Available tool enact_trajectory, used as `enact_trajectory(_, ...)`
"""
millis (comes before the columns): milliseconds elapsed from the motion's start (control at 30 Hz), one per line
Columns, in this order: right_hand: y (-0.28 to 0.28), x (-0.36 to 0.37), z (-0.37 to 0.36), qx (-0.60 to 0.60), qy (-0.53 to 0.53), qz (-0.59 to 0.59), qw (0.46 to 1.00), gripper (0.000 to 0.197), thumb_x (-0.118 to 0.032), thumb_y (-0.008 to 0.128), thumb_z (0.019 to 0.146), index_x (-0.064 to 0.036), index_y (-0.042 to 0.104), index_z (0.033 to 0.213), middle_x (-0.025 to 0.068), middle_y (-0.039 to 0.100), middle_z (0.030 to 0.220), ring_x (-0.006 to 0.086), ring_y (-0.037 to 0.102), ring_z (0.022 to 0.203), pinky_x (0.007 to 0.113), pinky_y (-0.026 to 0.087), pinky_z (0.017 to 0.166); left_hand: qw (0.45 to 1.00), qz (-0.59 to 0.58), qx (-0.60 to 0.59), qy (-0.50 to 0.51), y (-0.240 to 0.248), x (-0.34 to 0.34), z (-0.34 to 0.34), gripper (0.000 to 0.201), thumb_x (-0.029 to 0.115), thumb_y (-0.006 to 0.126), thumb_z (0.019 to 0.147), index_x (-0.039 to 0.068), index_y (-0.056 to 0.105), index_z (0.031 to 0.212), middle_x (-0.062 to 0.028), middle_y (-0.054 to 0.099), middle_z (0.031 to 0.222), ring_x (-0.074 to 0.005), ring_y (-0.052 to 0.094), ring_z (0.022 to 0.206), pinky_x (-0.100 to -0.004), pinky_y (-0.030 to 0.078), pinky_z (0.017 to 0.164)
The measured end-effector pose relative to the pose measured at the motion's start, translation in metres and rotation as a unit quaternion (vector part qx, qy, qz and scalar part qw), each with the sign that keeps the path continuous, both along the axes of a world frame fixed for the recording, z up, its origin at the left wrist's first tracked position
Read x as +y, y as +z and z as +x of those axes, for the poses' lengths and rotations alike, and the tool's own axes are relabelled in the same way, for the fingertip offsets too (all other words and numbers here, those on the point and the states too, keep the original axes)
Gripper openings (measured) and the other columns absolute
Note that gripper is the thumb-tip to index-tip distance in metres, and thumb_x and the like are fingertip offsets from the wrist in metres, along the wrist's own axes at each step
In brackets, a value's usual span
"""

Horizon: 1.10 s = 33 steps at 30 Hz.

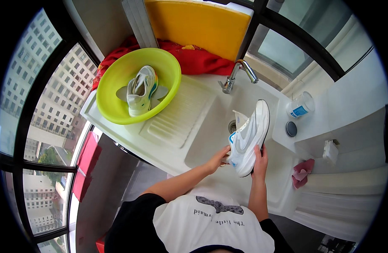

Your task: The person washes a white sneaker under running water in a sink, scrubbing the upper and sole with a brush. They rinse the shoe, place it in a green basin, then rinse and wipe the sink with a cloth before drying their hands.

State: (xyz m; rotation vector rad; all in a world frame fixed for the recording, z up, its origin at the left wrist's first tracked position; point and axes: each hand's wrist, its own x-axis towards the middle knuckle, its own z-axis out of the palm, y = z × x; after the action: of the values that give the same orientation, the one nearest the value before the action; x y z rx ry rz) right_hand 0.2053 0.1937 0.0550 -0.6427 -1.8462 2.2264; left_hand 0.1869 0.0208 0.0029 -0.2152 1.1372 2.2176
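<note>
A white sneaker [249,139] with grey and blue trim is held on its side over the white sink basin [206,141], its toe pointing up and away from me. My left hand [218,160] is closed at the heel end, by the shoe's opening. Along the sole near the heel, my right hand [260,162] grips the same shoe, thumb on the near side. The other white sneaker [141,90] rests in a yellow-green plastic basin [111,76] on the ribbed drainboard, with grey insole-like pieces [160,93] beside it.
A chrome faucet [240,74] rises behind the sink. On the right ledge stand a clear plastic cup [301,105] and a dark round lid [291,129]. A pink cloth [303,173] lies at the right edge. Red fabric [194,59] and a yellow panel [198,27] are behind the basin.
</note>
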Motion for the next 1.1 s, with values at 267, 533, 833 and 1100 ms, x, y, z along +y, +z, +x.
enact_trajectory(267,0.061,-0.071,-0.029,0.089,0.125,0.009,0.988,0.060,-0.021,0.058,0.091,0.0023,0.031,0.139,0.0124,0.049,0.127,0.0182,0.048,0.114,0.029,0.038,0.096,0.877,-0.324,0.333,0.124,0.046,-0.062,0.022,0.025,0.024,0.056,0.092,0.001,0.060,0.102,-0.0125,0.060,0.095,-0.0165,0.055,0.087,-0.0304,0.046,0.072)
enact_trajectory(533,0.081,-0.104,-0.033,0.195,0.369,0.022,0.909,0.048,-0.010,0.056,0.090,-0.0037,0.039,0.135,0.0109,0.052,0.121,0.0192,0.057,0.105,0.031,0.046,0.090,0.813,-0.030,0.294,0.501,0.150,-0.154,-0.067,0.042,0.031,0.041,0.098,-0.003,0.050,0.122,-0.0147,0.058,0.117,-0.0222,0.058,0.108,-0.0313,0.047,0.092)
enact_trajectory(833,0.001,-0.012,-0.004,-0.021,0.256,0.104,0.961,0.033,-0.018,0.055,0.090,-0.0019,0.053,0.119,0.0097,0.060,0.108,0.0171,0.064,0.088,0.027,0.050,0.075,0.842,0.023,0.137,0.521,0.104,-0.259,-0.162,0.031,0.022,0.045,0.091,0.009,0.056,0.116,-0.0095,0.060,0.115,-0.0250,0.059,0.098,-0.0338,0.048,0.067)
enact_trajectory(1100,-0.081,0.119,0.042,-0.256,0.162,0.367,0.879,0.041,-0.034,0.056,0.086,-0.0024,0.059,0.112,0.0126,0.063,0.104,0.0235,0.061,0.098,0.036,0.048,0.083,0.896,-0.051,0.102,0.430,0.061,-0.276,-0.176,0.031,0.021,0.043,0.093,0.002,0.055,0.115,-0.0108,0.059,0.116,-0.0247,0.058,0.090,-0.0316,0.044,0.061)
